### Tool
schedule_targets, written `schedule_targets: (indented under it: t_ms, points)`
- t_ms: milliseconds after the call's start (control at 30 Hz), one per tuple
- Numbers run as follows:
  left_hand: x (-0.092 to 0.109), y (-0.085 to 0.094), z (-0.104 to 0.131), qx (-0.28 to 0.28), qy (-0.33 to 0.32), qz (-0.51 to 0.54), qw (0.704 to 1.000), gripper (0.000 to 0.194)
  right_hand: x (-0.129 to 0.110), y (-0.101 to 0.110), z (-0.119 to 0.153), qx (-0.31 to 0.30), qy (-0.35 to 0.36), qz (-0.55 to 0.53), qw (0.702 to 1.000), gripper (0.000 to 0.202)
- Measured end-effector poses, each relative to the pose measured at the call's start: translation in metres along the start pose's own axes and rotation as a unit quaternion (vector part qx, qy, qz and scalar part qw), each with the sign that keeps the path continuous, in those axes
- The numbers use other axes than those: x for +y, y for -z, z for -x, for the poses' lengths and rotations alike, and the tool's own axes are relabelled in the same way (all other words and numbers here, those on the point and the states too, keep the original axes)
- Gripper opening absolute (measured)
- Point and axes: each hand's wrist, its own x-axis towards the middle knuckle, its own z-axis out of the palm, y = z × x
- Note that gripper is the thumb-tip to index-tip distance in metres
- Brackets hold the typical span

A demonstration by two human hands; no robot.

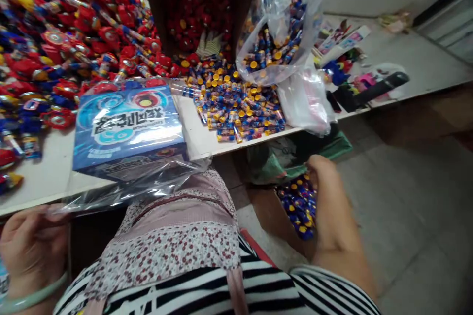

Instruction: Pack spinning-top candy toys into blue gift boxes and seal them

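Left hand [31, 246] pinching clear wrapper [125, 189], fingers partly hidden, right hand [328, 206] blurred over tubes [297, 204], grip unclear

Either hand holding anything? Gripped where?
Left hand pinches the clear plastic bag at its near edge. Right hand reaches into a box of tubes; grip unclear.

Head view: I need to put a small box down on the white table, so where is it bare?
Bare strips on the white table: between the blue printed box and the pile of blue, yellow-capped tubes, and left of the box at the front edge. Crowded: the heap of red toys.
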Motion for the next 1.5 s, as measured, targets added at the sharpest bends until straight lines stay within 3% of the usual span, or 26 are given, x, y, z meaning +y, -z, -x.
schedule_targets:
  t_ms: [33, 100, 133, 200, 233, 267, 300, 367, 400, 467, 500, 567, 600, 667, 733, 767, 800, 867, 933, 1100, 1233, 1367, 1500]
  points:
    - [0.005, -0.005, -0.002, 0.065, -0.009, 0.016, 0.998, 0.009, -0.016, 0.001, 0.002, 0.006, 0.031, -0.017, 0.999, 0.022]
    - [0.010, -0.014, -0.007, 0.125, -0.038, 0.063, 0.989, 0.008, -0.071, -0.006, 0.018, 0.018, 0.156, -0.080, 0.984, 0.025]
    - [0.010, -0.017, -0.012, 0.114, -0.063, 0.089, 0.987, 0.012, -0.106, -0.014, 0.031, 0.040, 0.271, -0.151, 0.950, 0.039]
    - [0.006, -0.015, -0.020, 0.061, -0.103, 0.115, 0.986, 0.024, -0.178, -0.034, 0.067, 0.027, 0.498, -0.219, 0.839, 0.082]
    - [0.004, -0.011, -0.023, 0.031, -0.117, 0.116, 0.986, 0.027, -0.208, -0.043, 0.085, 0.042, 0.559, -0.249, 0.790, 0.086]
    - [0.001, -0.005, -0.024, 0.006, -0.131, 0.112, 0.985, 0.027, -0.232, -0.052, 0.101, 0.066, 0.592, -0.280, 0.752, 0.074]
    - [-0.001, 0.004, -0.023, -0.012, -0.146, 0.105, 0.984, 0.026, -0.247, -0.058, 0.114, 0.089, 0.612, -0.305, 0.724, 0.055]
    - [-0.005, 0.026, -0.014, -0.051, -0.162, 0.070, 0.983, 0.018, -0.250, -0.067, 0.125, 0.126, 0.644, -0.321, 0.683, 0.011]
    - [-0.007, 0.038, -0.007, -0.072, -0.158, 0.049, 0.984, 0.015, -0.241, -0.069, 0.126, 0.136, 0.664, -0.305, 0.669, 0.005]
    - [-0.013, 0.060, 0.008, -0.094, -0.119, 0.044, 0.988, 0.014, -0.211, -0.072, 0.120, 0.134, 0.701, -0.254, 0.652, 0.017]
    - [-0.017, 0.067, 0.015, -0.084, -0.089, 0.071, 0.990, 0.014, -0.196, -0.074, 0.116, 0.123, 0.702, -0.245, 0.658, 0.017]
    - [-0.024, 0.071, 0.021, -0.051, 0.005, 0.160, 0.986, 0.019, -0.177, -0.079, 0.110, 0.078, 0.629, -0.316, 0.706, 0.020]
    - [-0.026, 0.067, 0.021, -0.052, 0.068, 0.201, 0.976, 0.029, -0.176, -0.082, 0.109, 0.025, 0.557, -0.385, 0.736, 0.026]
    - [-0.028, 0.049, 0.013, -0.128, 0.201, 0.244, 0.940, 0.058, -0.188, -0.086, 0.109, -0.172, 0.374, -0.501, 0.761, 0.054]
    - [-0.024, 0.024, 0.001, -0.235, 0.283, 0.271, 0.889, 0.079, -0.212, -0.086, 0.111, -0.408, 0.221, -0.528, 0.712, 0.084]
    - [-0.020, 0.012, -0.005, -0.267, 0.290, 0.290, 0.872, 0.083, -0.223, -0.083, 0.113, -0.490, 0.177, -0.524, 0.674, 0.093]
    - [-0.016, 0.002, -0.010, -0.280, 0.282, 0.311, 0.863, 0.080, -0.233, -0.080, 0.114, -0.531, 0.153, -0.530, 0.643, 0.096]
    - [-0.008, -0.013, -0.018, -0.267, 0.244, 0.341, 0.868, 0.062, -0.244, -0.075, 0.114, -0.511, 0.150, -0.574, 0.622, 0.083]
    - [-0.005, -0.020, -0.022, -0.236, 0.207, 0.348, 0.884, 0.050, -0.245, -0.076, 0.109, -0.451, 0.188, -0.598, 0.636, 0.071]
    - [-0.027, -0.024, -0.031, -0.226, 0.144, 0.317, 0.910, 0.087, -0.240, -0.104, 0.070, -0.360, 0.314, -0.517, 0.710, 0.095]
    - [-0.046, -0.014, -0.046, -0.274, 0.117, 0.271, 0.915, 0.102, -0.245, -0.116, 0.042, -0.298, 0.374, -0.476, 0.738, 0.085]
    - [-0.046, 0.005, -0.064, -0.290, 0.098, 0.190, 0.933, 0.089, -0.252, -0.105, 0.036, -0.231, 0.407, -0.427, 0.774, 0.066]
    - [-0.031, 0.015, -0.083, -0.253, 0.068, 0.045, 0.964, 0.052, -0.260, -0.094, 0.035, -0.172, 0.435, -0.339, 0.816, 0.050]
